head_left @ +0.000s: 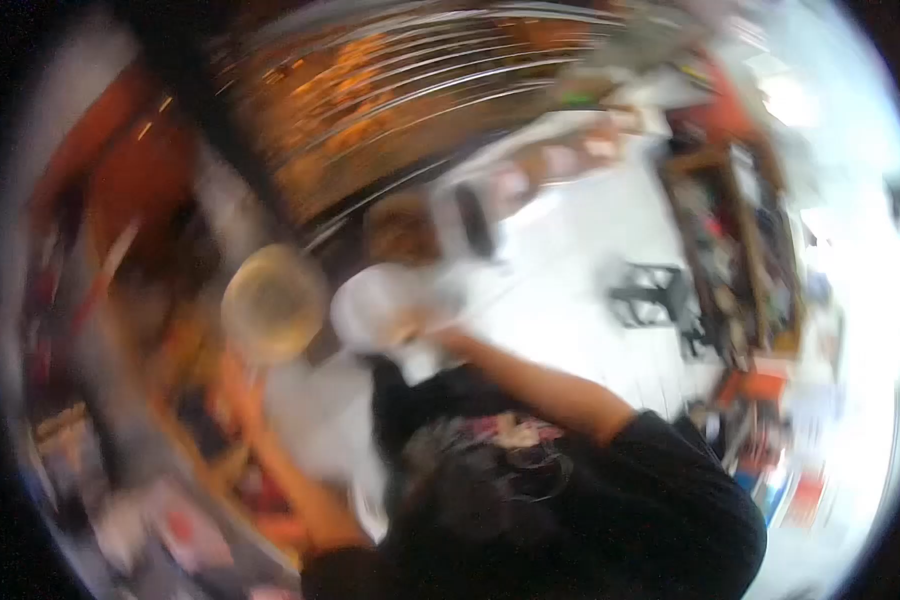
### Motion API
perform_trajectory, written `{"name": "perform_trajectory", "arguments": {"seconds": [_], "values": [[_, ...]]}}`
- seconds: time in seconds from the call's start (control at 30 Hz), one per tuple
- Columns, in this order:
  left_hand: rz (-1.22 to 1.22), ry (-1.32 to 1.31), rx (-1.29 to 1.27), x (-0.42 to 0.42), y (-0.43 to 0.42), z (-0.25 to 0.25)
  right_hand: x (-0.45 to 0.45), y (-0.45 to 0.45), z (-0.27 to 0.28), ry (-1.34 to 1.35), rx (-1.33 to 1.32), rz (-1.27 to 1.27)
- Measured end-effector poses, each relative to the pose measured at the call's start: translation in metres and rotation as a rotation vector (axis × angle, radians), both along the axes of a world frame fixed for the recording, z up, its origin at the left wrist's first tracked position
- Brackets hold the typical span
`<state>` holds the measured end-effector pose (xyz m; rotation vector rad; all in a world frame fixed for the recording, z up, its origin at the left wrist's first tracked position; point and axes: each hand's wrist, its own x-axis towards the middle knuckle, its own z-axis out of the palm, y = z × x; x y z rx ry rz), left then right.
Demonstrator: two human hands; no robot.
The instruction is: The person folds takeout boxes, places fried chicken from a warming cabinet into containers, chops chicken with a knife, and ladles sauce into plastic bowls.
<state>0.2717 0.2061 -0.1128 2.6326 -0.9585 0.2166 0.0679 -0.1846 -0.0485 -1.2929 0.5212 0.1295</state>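
Note:
Motion blurs the whole view. My left arm reaches up at the left, and my left hand (242,372) is at the lower edge of a round, yellowish, bowl-like thing (273,303) and appears to hold it. Its fingers are smeared. My right forearm crosses from the right, with my right hand (438,338) closed at the side of a white, rounded thing (370,305), whose kind I cannot make out. The two round things are side by side, a small gap between them.
Ahead is a metal rack (420,90) with shiny bars and orange-brown contents. A black stool (655,295) stands on the white floor (570,320). Shelving with goods (735,250) is at the right. Wooden-framed shelves (185,440) run along the left.

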Motion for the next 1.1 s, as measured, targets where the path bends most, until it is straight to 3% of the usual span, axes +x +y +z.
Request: {"name": "perform_trajectory", "arguments": {"seconds": [0.07,0.13,0.17,0.2,0.23,0.3,0.33,0.4,0.43,0.47,0.5,0.53,0.57,0.6,0.63,0.67,0.7,0.77,0.83,1.03,1.1], "values": [[0.161,0.538,-0.301,-0.035,0.025,-0.014,0.016,0.011,-0.049,-0.236,0.030,-0.038],[0.240,0.779,-0.224,-0.048,0.047,-0.037,0.041,0.013,-0.085,-0.435,0.239,-0.097],[0.267,1.107,-0.401,-0.063,0.033,-0.018,0.058,0.007,-0.045,-0.078,-0.308,0.051],[0.261,1.140,-0.340,-0.079,0.010,-0.001,0.063,0.013,0.007,0.128,-0.301,-0.113],[0.275,1.163,-0.275,-0.090,-0.010,0.017,0.059,0.027,0.080,-0.150,-0.157,-0.462],[0.134,1.210,-0.337,-0.104,-0.054,0.052,0.056,0.007,0.045,0.218,-0.329,-0.061],[0.004,1.262,-0.388,-0.107,-0.076,0.070,0.047,0.000,0.030,0.203,-0.326,-0.063],[-0.012,1.318,-0.406,-0.115,-0.119,0.104,0.013,-0.005,0.016,-0.309,-0.782,0.023],[-0.021,1.388,-0.429,-0.114,-0.136,0.117,-0.002,-0.020,0.039,-0.215,-0.683,0.160],[-0.170,1.248,-0.437,-0.109,-0.149,0.102,-0.019,-0.042,0.067,-0.127,-0.569,0.313],[-0.281,1.109,-0.425,-0.108,-0.149,0.091,-0.042,-0.054,0.061,-0.297,-0.744,0.229],[-0.199,1.104,-0.392,-0.109,-0.172,0.124,-0.060,-0.064,0.053,-0.370,-0.658,0.047],[-0.109,1.255,-0.628,-0.113,-0.200,0.161,-0.057,-0.078,0.137,0.089,-0.932,0.178],[-0.046,1.080,-0.727,-0.117,-0.215,0.162,-0.079,-0.100,0.083,-0.341,-1.828,0.172],[-0.110,0.892,-0.574,-0.103,-0.235,0.192,-0.057,-0.108,0.144,0.088,-0.974,-0.156],[-0.028,0.868,-0.560,-0.097,-0.255,0.212,-0.048,-0.121,0.176,0.046,-1.425,0.055],[-0.023,0.651,-0.539,-0.089,-0.272,0.209,-0.033,-0.123,0.191,0.307,-1.210,-0.164],[0.067,0.583,-0.387,-0.069,-0.302,0.220,-0.019,-0.134,0.199,0.366,-1.062,-0.105],[-0.012,0.210,-0.353,-0.056,-0.317,0.202,-0.017,-0.141,0.175,0.275,-1.195,-0.097],[0.059,0.180,0.001,-0.043,-0.341,0.177,-0.009,-0.166,0.163,0.369,-0.858,0.106],[0.067,0.193,0.032,-0.046,-0.351,0.178,-0.011,-0.179,0.141,0.243,-0.886,0.117]]}}
